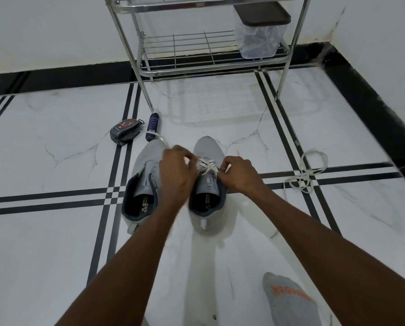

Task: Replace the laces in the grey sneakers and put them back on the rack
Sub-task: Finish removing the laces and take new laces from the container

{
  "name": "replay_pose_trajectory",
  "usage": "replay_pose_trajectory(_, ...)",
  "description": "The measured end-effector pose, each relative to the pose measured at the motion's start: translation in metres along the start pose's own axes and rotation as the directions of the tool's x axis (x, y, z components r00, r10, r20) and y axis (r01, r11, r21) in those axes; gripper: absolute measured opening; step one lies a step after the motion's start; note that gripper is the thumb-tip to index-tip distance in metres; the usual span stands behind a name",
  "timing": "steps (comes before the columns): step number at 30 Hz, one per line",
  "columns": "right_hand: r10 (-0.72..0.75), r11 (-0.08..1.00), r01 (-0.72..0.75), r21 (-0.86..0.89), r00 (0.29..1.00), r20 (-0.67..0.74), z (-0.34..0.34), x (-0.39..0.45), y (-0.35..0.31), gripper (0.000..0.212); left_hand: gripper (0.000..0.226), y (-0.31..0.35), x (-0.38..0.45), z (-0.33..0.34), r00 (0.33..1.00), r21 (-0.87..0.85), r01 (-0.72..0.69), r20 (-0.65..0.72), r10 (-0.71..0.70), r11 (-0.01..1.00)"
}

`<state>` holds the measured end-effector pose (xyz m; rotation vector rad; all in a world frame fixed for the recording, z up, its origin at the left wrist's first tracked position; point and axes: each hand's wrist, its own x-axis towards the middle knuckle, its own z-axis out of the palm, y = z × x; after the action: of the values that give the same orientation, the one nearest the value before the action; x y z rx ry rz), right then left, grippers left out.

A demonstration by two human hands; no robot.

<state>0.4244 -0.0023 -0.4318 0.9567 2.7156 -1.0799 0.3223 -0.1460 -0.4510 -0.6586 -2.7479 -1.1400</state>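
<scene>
Two grey sneakers stand side by side on the tiled floor, toes pointing away from me. The right sneaker [207,147] has a white lace [208,165] crossed through its front eyelets. My left hand [176,175] pinches one end of that lace above the gap between the shoes. My right hand [240,174] pinches the other end at the shoe's right side. The left sneaker [141,182] has no lace in its eyelets. A strip of white lace [158,135] trails past its toe. A loose white lace [308,172] lies coiled on the floor to the right.
A metal shoe rack [210,52] stands against the wall ahead, with a clear lidded box [260,31] on its lower shelf. A dark polish sponge [123,130] and a dark blue bottle [152,127] lie left of the shoes. My socked foot [288,300] is at bottom right.
</scene>
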Motion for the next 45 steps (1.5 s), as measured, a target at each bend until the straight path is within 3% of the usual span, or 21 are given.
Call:
replay_pose_trajectory(2, 0.0, 1.0, 0.0, 0.007, 1.0, -0.012, -0.002, 0.0, 0.001, 0.005, 0.019, -0.009, 0.017, -0.019, 0.895, -0.162, 0.336, -0.25, -0.368, 0.928)
replay_pose_trajectory(3, -0.001, 1.0, 0.002, 0.007, 1.0, -0.014, -0.001, 0.0, 0.002, 0.004, 0.022, -0.011, 0.022, -0.024, 0.871, -0.105, 0.391, -0.279, -0.404, 0.914)
replay_pose_trajectory(4, -0.001, 1.0, 0.001, 0.004, 1.0, -0.011, 0.0, 0.0, 0.002, 0.004, 0.028, -0.008, 0.023, -0.026, 0.902, -0.025, 0.364, -0.239, -0.359, 0.931)
replay_pose_trajectory(7, -0.01, 1.0, 0.01, 0.007, 1.0, -0.002, 0.002, 0.0, -0.001, 0.006, 0.047, 0.011, 0.009, -0.018, 0.999, 0.097, -0.028, -0.039, 0.032, 0.995)
replay_pose_trajectory(9, -0.018, 1.0, 0.018, 0.017, 1.0, -0.001, 0.002, 0.001, -0.003, 0.007, 0.036, 0.02, -0.003, -0.006, 0.954, 0.201, -0.277, 0.171, 0.245, 0.939)
replay_pose_trajectory(11, -0.024, 1.0, 0.024, -0.002, 1.0, 0.008, 0.002, 0.001, -0.003, 0.007, 0.025, 0.024, -0.013, 0.006, 0.895, 0.312, -0.385, 0.356, 0.269, 0.868)
replay_pose_trajectory(14, -0.027, 1.0, 0.027, 0.01, 0.999, 0.017, 0.003, 0.0, -0.001, 0.004, 0.018, 0.025, -0.011, 0.011, 0.87, 0.363, -0.437, 0.405, 0.283, 0.823)
replay_pose_trajectory(15, -0.02, 1.0, 0.02, 0.017, 1.0, 0.009, 0.003, 0.0, 0.0, 0.005, 0.015, 0.022, -0.007, 0.008, 0.905, 0.341, -0.385, 0.322, 0.279, 0.857)
replay_pose_trajectory(16, -0.017, 1.0, 0.017, 0.007, 1.0, -0.001, 0.003, 0.0, 0.001, 0.005, 0.014, 0.017, 0.0, 0.001, 0.968, 0.27, -0.233, 0.154, 0.197, 0.934)
replay_pose_trajectory(17, -0.015, 1.0, 0.014, -0.01, 1.0, -0.013, 0.002, 0.001, 0.002, 0.006, 0.014, 0.012, 0.01, -0.008, 1.0, 0.17, -0.016, -0.022, 0.02, 0.985)
replay_pose_trajectory(18, -0.012, 1.0, 0.012, -0.017, 1.0, -0.025, 0.002, 0.001, 0.003, 0.007, 0.016, 0.003, 0.02, -0.017, 0.978, 0.078, 0.171, -0.137, -0.159, 0.982)
replay_pose_trajectory(20, -0.015, 0.999, 0.014, -0.03, 1.0, -0.023, 0.003, 0.001, 0.003, 0.008, 0.031, -0.005, 0.026, -0.03, 0.945, 0.101, 0.314, -0.128, -0.3, 0.944)
replay_pose_trajectory(22, -0.018, 0.999, 0.017, -0.043, 1.0, -0.007, 0.006, 0.001, 0.002, 0.012, 0.062, 0.0, 0.014, -0.031, 0.959, 0.08, 0.282, -0.038, -0.28, 0.956)
replay_pose_trajectory(24, -0.029, 0.998, 0.029, -0.061, 1.0, -0.003, 0.008, 0.001, 0.001, 0.018, 0.069, 0.008, -0.005, -0.024, 0.983, 0.011, 0.183, -0.019, -0.182, 0.983)
replay_pose_trajectory(27, -0.108, 0.992, 0.107, -0.071, 0.994, -0.011, 0.01, 0.001, -0.003, 0.02, 0.052, 0.007, -0.034, -0.006, 0.998, -0.007, 0.051, 0.045, -0.05, 0.999)
replay_pose_trajectory(30, -0.199, 0.972, 0.198, -0.126, 0.98, 0.008, 0.019, 0.003, -0.007, 0.024, 0.015, 0.003, -0.041, 0.001, 0.993, -0.076, 0.029, 0.112, -0.02, 0.997)
replay_pose_trajectory(31, -0.212, 0.965, 0.214, -0.154, 0.977, 0.027, 0.022, 0.004, -0.008, 0.029, 0.008, 0.003, -0.041, 0.002, 0.993, -0.082, 0.029, 0.117, -0.019, 0.996)
replay_pose_trajectory(34, -0.241, 0.941, 0.254, -0.225, 0.967, 0.087, 0.029, 0.006, -0.009, 0.037, 0.015, 0.003, -0.038, 0.003, 0.989, -0.119, 0.106, 0.117, -0.092, 0.987)
replay_pose_trajectory(40, -0.366, 0.89, 0.343, -0.302, 0.93, -0.024, 0.034, 0.003, -0.014, 0.022, 0.016, -0.001, -0.037, 0.002, 0.971, -0.188, 0.221, 0.134, -0.198, 0.957)
replay_pose_trajectory(43, -0.431, 0.816, 0.407, -0.41, 0.901, 0.037, 0.038, 0.002, -0.011, 0.02, 0.016, -0.001, -0.039, 0.004, 0.969, -0.196, 0.24, 0.113, -0.221, 0.951)
replay_pose_trajectory(45, -0.429, 0.854, 0.407, -0.326, 0.903, 0.004, 0.036, 0.006, -0.008, 0.022, 0.015, 0.0, -0.04, 0.005, 0.965, -0.198, 0.26, 0.094, -0.246, 0.945)
